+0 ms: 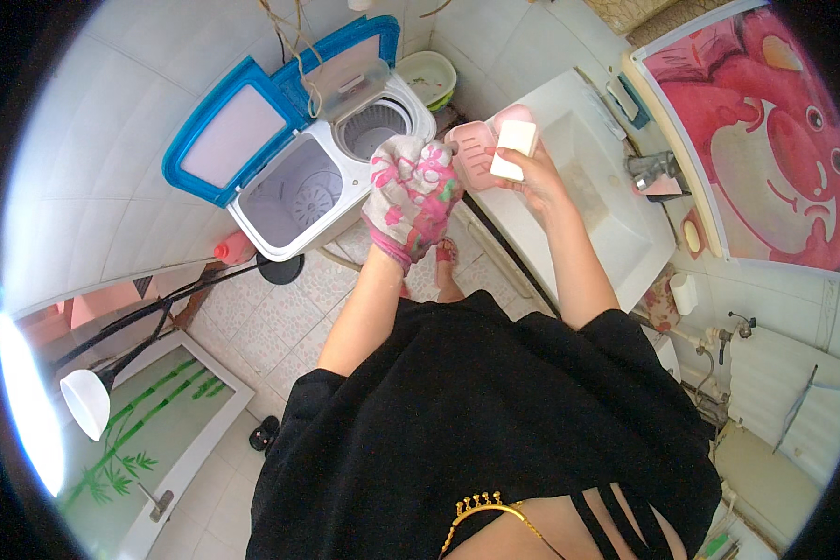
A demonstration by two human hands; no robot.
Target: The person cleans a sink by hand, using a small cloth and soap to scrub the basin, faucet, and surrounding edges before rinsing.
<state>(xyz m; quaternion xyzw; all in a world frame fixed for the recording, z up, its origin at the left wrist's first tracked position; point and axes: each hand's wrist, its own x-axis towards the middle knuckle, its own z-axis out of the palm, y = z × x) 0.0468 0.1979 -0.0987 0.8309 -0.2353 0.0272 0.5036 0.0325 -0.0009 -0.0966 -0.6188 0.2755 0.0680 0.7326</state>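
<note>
My left hand (414,199) wears a white fabric glove with a pink floral pattern. At its fingertips is a pink plastic soap box (473,155), its slotted tray facing up; the glove hides the fingers' exact grip. A second pink section of the box (514,115) shows behind the soap. My right hand (540,180) is bare and holds a white rectangular bar of soap (514,148) between thumb and fingers, just over the right side of the box. Both hands are above the near-left edge of a white sink (602,259).
Left of my hands stands a twin-tub washing machine (355,183) with its blue-framed lids (227,133) raised. Basins (427,75) are stacked behind it. A faucet (651,171) rises at the sink's far side. A black-armed lamp (87,402) and a bamboo-patterned door (161,420) are lower left.
</note>
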